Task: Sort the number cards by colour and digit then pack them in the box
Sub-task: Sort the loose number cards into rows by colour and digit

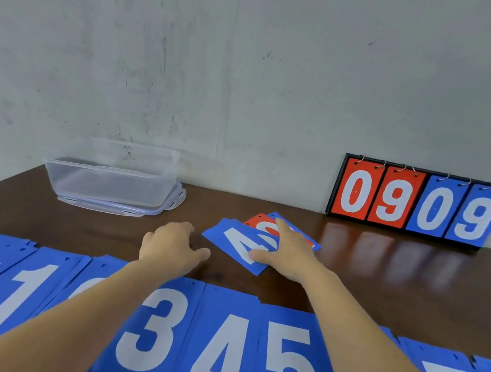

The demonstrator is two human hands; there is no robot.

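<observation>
"Head view, from the left: how do things stand?"

"Sorted blue piles (7,302) run along the near edge, from 0 upward. At the back the clear box (108,182) stands on its lid (123,209), well apart from them, with nothing visible inside. The left hand (174,245) rests on the table (385,274), fingers loosely curled, holding nothing."

"So which step is this?"

"Clearing the small loose heap just right of that hand, I'd say. A blue 4 card (234,242) lies on top, with a red card (259,220) and another blue one partly under it. The right hand (288,251) lies over the heap, fingers stretched flat and thumb at the 4's near edge. It is pressing, not gripping."

"How to do it well?"

"Slide the 4 clear with flat fingers while the left hand pins the others, so the red one isn't dragged along. Then pinch the 4 by an edge and lay it square on the 4 pile (219,353) nearer the person. The red card needs its own spot, as no red pile shows. Leave the scoreboard (420,202) against the wall alone."
</observation>
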